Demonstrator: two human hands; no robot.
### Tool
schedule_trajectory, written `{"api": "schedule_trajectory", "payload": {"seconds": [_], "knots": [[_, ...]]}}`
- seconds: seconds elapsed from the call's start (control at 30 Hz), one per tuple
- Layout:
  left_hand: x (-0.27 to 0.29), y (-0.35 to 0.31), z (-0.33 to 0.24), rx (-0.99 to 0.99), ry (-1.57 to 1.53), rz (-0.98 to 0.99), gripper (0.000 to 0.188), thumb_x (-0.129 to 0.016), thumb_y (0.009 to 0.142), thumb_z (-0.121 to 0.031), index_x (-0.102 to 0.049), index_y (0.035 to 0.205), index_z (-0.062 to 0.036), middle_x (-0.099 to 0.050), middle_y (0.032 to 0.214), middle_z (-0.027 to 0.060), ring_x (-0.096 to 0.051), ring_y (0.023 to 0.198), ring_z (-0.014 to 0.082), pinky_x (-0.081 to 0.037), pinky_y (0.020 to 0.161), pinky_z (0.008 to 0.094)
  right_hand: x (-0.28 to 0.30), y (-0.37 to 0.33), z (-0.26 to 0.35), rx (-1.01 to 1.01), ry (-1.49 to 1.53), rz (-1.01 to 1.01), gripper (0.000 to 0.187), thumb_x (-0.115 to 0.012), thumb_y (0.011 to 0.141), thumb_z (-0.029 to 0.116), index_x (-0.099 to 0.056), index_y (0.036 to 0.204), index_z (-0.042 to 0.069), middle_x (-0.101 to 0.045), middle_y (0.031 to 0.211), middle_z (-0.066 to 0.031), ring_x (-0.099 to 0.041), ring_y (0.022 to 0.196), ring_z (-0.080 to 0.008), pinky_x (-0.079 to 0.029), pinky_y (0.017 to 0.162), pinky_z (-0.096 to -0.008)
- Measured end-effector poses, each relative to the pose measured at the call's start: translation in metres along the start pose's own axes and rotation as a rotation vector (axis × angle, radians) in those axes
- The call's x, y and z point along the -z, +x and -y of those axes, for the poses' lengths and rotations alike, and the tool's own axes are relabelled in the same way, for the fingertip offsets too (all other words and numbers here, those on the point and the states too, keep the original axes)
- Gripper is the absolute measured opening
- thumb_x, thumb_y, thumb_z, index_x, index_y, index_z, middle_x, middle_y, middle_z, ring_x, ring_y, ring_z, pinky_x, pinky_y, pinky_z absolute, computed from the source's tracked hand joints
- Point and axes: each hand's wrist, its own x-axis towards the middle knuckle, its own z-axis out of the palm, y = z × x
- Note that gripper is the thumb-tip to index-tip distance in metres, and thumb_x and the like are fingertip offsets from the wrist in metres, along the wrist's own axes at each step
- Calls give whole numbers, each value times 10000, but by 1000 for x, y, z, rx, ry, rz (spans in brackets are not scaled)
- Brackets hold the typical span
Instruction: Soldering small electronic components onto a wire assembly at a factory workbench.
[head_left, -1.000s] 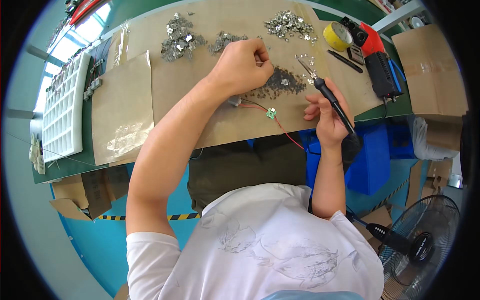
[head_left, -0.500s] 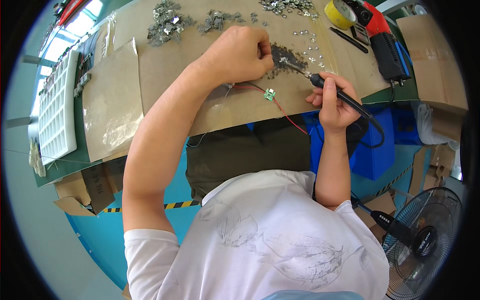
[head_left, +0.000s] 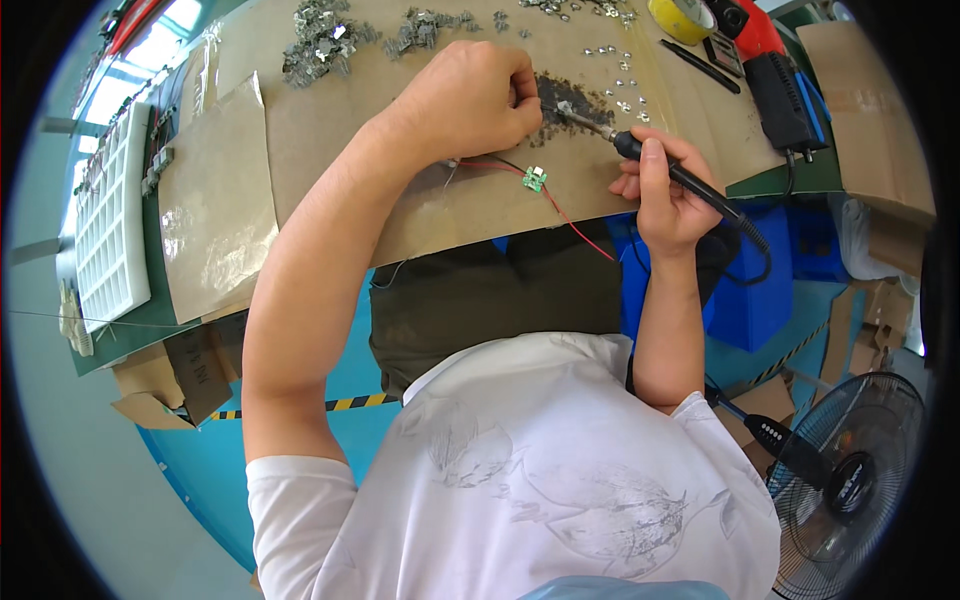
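1. Far left, a white plastic grid tray [head_left: 110, 215] sits on the green bench, with a shiny clear plastic sheet [head_left: 215, 210] lying on the brown paper just beside it.
2. Up top, piles of small metal parts [head_left: 320, 35] are scattered over the paper.
3. The left hand [head_left: 470, 100] is curled into a loose fist on the paper, fingertips pressed together over something at the edge of a dark scorched patch [head_left: 570, 95]; what they pinch is hidden, can't tell.
4. Just below that hand lies a tiny green circuit board [head_left: 534, 179] with red wires [head_left: 575, 220] trailing off the table edge.
5. The right hand [head_left: 665, 195] has its fingers wrapped tight around a black soldering iron [head_left: 680, 175], pen-style, with the metal tip pointing left into the dark patch, right next to the left fingertips.
6. Far right: a yellow tape roll [head_left: 682, 18], a black box-shaped unit [head_left: 785, 95], and a fan [head_left: 860, 480] down on the floor.
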Motion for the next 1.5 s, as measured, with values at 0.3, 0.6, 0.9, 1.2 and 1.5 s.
{"api": "schedule_trajectory", "payload": {"seconds": [0.3,0.6,0.9,1.2,1.5], "knots": [[-1,1,1,5,14,10,158,-694,790,-177,-737,830,-31,-721,736,152,-717,733,335,-581,730,423,0,1,2,-25,13,10,110,-681,958,32,-732,1012,-49,-708,720,-75,-663,558,-88,-527,508,-199],[0,0,-1,5,22,35,163,-686,804,-177,-738,849,-29,-728,759,150,-719,753,335,-582,738,423,1,0,1,-36,6,3,115,-689,946,31,-734,1017,-48,-710,733,-74,-662,558,-88,-522,508,-200],[-1,-1,0,-26,42,39,159,-675,834,-173,-744,875,-36,-739,789,139,-721,774,336,-580,747,426,1,1,1,-6,-9,23,115,-689,949,33,-733,1022,-44,-702,725,-66,-661,557,-86,-510,509,-197],[-6,-1,7,-62,37,19,166,-741,852,-170,-742,931,-23,-678,680,82,-642,614,197,-520,614,337,2,0,0,-14,-17,24,112,-691,946,40,-737,1009,-40,-702,731,-72,-659,559,-87,-512,507,-201],[-4,1,10,-17,-27,-58,183,-746,873,-187,-732,949,-21,-667,681,50,-613,590,134,-501,582,310,4,-3,0,-8,35,8,184,-586,1028,55,-679,1118,-76,-686,750,-110,-606,545,-104,-597,530,-298]]}}
